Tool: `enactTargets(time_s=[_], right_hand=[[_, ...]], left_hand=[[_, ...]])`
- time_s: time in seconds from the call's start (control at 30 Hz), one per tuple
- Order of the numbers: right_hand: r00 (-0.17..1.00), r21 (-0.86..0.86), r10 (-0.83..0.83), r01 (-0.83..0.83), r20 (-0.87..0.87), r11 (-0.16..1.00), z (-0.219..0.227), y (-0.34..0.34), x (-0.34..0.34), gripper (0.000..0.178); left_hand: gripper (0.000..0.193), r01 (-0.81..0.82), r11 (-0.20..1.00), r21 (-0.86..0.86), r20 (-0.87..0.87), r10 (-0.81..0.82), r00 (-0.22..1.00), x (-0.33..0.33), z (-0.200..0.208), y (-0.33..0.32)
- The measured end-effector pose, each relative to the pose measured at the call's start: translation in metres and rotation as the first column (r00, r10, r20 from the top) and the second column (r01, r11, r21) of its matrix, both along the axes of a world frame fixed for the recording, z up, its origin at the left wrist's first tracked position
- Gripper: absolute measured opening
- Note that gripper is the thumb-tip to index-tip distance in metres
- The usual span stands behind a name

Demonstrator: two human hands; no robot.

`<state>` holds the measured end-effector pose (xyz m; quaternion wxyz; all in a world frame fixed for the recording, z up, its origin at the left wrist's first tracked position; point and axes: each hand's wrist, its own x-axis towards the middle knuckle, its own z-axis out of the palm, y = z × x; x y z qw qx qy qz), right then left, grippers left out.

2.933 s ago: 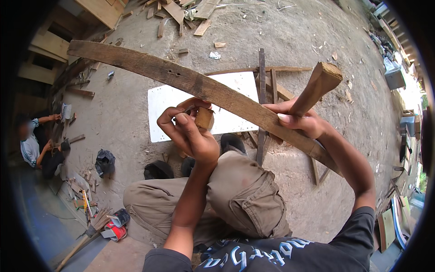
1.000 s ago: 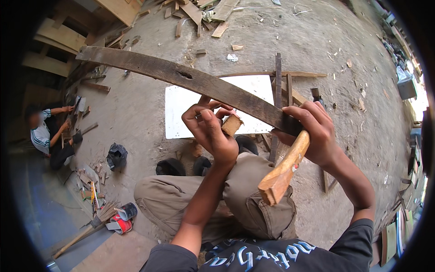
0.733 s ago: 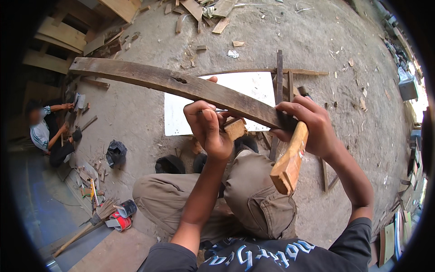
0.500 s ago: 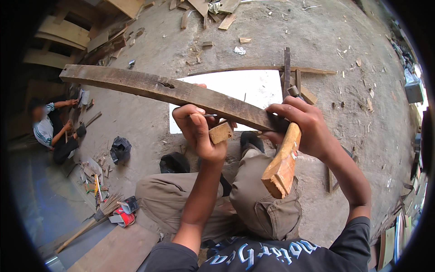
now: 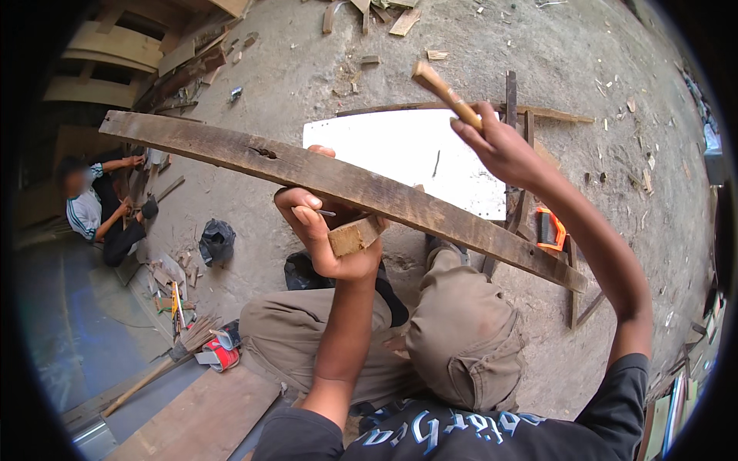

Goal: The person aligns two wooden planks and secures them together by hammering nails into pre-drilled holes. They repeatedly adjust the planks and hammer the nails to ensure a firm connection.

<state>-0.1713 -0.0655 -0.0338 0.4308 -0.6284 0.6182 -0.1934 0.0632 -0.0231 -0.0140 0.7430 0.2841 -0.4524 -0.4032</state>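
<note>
Brown weathered wood in one long plank [image 5: 330, 180], held aslant above the lap, higher at the left, lower at the right, with a dark knot hole [image 5: 264, 152] left of the middle. Supporting it from beneath, the left hand [image 5: 327, 250]: fingers wrapped round the plank, tips just showing over the upper edge, thumb and forefinger pinching a thin nail [image 5: 326, 213]. Against the same hand, just under the plank, a small wood block [image 5: 355, 238], pale cut end facing outward; cannot tell whether fastened to the plank. Up and to the right, apart from the plank, the right hand [image 5: 503, 150], curled firmly around a wooden tool handle [image 5: 442, 91] slanting up to the left; head of the tool hidden from view.

Below the plank, bent knees in khaki cargo trousers [image 5: 469, 330]. Beyond, flat on the ground, a white board [image 5: 461, 146], partly covered by the plank, with dark wood strips [image 5: 511, 98] near its right end. Close by those, an orange-and-black handle [image 5: 550, 229]. Farther left, a black plastic bag [image 5: 217, 242], a broom [image 5: 181, 351], a red container [image 5: 223, 357] and, past these, a co-worker [image 5: 96, 201] low to the ground.
</note>
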Motion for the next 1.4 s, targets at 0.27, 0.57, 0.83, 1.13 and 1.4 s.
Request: enactTargets(time_s=[0.27, 0.57, 0.83, 1.13, 1.4], right_hand=[[0.894, -0.280, 0.081, -0.223, -0.441, 0.934, -0.101, -0.009, 0.033, 0.054], [0.966, -0.253, 0.085, -0.148, -0.244, 0.956, -0.041, 0.002, 0.038, 0.058], [0.921, -0.337, 0.343, -0.269, 0.184, 0.902, 0.071, 0.079, 0.048, 0.054], [0.538, 0.065, 0.216, -0.455, 0.815, 0.888, 0.123, 0.080, 0.033, 0.052], [0.554, 0.247, 0.051, -0.449, 0.831, 0.859, 0.184, 0.134, 0.029, 0.045]], left_hand=[[0.015, 0.071, 0.997, -0.028, -0.049, -0.072, 0.996, 0.006, -0.004, -0.002], [0.017, 0.083, 0.997, 0.008, -0.046, -0.083, 0.996, 0.006, -0.007, 0.001], [0.016, 0.033, 0.998, -0.062, -0.100, -0.039, 0.994, -0.005, 0.005, 0.010], [0.030, -0.161, 0.986, 0.040, -0.294, 0.166, 0.941, 0.002, 0.084, 0.036], [0.024, -0.272, 0.962, 0.024, -0.113, 0.273, 0.955, 0.014, 0.120, 0.076]])
